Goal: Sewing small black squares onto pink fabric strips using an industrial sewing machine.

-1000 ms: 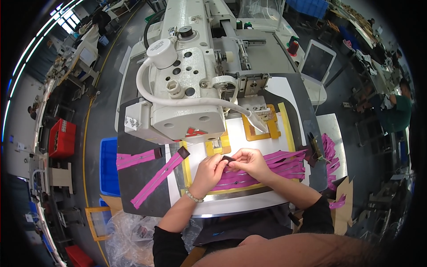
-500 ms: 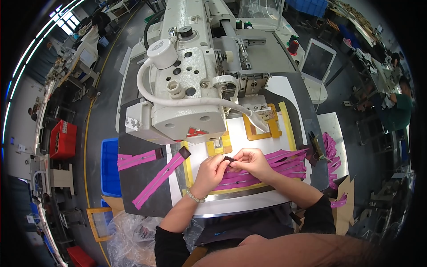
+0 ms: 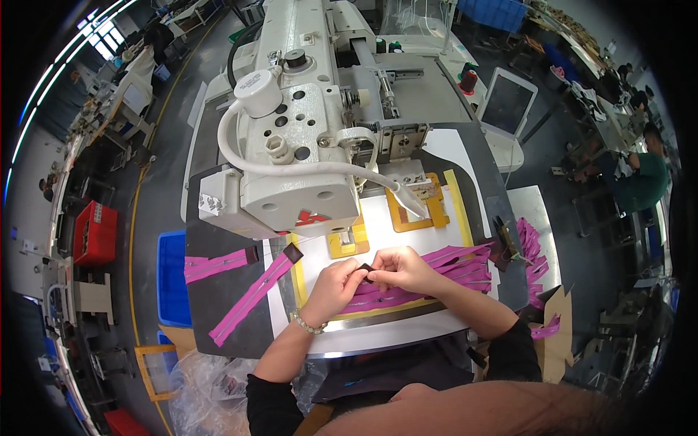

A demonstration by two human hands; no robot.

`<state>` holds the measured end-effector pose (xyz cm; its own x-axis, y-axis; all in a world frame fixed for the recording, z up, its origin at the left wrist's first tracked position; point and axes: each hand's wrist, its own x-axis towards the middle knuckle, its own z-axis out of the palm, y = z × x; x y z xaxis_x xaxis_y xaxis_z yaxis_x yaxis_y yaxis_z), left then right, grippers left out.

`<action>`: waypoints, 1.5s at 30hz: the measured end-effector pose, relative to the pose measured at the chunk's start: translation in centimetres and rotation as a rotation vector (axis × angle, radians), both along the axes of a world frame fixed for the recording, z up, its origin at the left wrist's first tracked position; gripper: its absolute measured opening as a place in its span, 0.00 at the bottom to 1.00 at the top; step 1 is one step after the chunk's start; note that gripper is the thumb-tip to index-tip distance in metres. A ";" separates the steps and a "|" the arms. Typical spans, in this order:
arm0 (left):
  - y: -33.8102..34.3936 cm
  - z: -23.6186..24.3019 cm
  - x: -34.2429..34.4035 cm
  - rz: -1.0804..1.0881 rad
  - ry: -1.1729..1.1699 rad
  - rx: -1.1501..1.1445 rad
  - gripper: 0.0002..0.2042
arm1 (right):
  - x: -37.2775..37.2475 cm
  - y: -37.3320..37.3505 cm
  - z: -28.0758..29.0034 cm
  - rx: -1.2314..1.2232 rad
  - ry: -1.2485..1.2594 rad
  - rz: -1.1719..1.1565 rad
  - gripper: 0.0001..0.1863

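Close together over the front of the sewing machine's work plate, both my hands pinch a small dark patch between fingers and thumbs. My left hand is closed on its left side, my right hand on its right. The fingers cover part of the patch. Under and beside my right hand lies a bundle of pink zippers with metal teeth. Left of my hands, one pink zipper lies slanted with a dark square patch at its upper end. Further left is a shorter-looking pink zipper piece, also dark-ended.
The machine head with a white hose stands just beyond my hands. Yellow clamp frames sit under it. On the right are a dark-screened panel and more pink zippers. A blue bin stands at left. A person in green is far right.
The whole view has shifted slightly. My hands remain pinched together on the dark patch, and their fingers have moved a little around it.
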<state>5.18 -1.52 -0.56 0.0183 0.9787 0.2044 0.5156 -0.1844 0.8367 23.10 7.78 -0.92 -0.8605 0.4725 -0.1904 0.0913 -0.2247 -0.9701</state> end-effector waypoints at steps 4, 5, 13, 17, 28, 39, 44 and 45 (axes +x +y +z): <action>0.0 0.1 -0.3 -0.007 -0.146 -0.192 0.11 | 0.1 -0.2 -0.7 -0.111 0.033 -0.045 0.07; 0.1 0.0 -0.3 -0.041 -0.144 -0.206 0.11 | 0.1 -0.2 -1.0 -0.131 0.047 -0.067 0.07; 0.0 -0.7 0.1 -0.025 -0.200 -0.273 0.08 | -0.1 -0.2 -1.5 -0.180 0.077 -0.105 0.06; -0.2 -1.0 0.0 -0.017 -0.213 -0.247 0.07 | -0.2 -0.3 -1.3 -0.165 0.082 -0.096 0.06; 0.2 -0.6 -0.8 -0.004 -0.194 -0.165 0.10 | -0.3 -0.7 -1.8 -0.160 0.082 -0.104 0.06; 0.3 -0.6 -0.6 0.024 -0.166 -0.135 0.07 | -0.2 -0.6 -1.6 -0.168 0.062 -0.087 0.05; 0.4 -0.4 -0.6 0.024 -0.105 -0.096 0.09 | -0.2 -0.6 -1.9 -0.159 0.076 -0.087 0.06; 0.5 -0.3 -0.5 0.021 -0.104 -0.094 0.09 | -0.2 -0.5 -2.0 -0.156 0.077 -0.090 0.06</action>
<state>4.67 -1.01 -0.88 -0.0190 0.9935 0.1120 0.4279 -0.0931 0.8990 22.87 7.24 -2.94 -0.8308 0.5184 -0.2024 -0.0092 -0.3765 -0.9264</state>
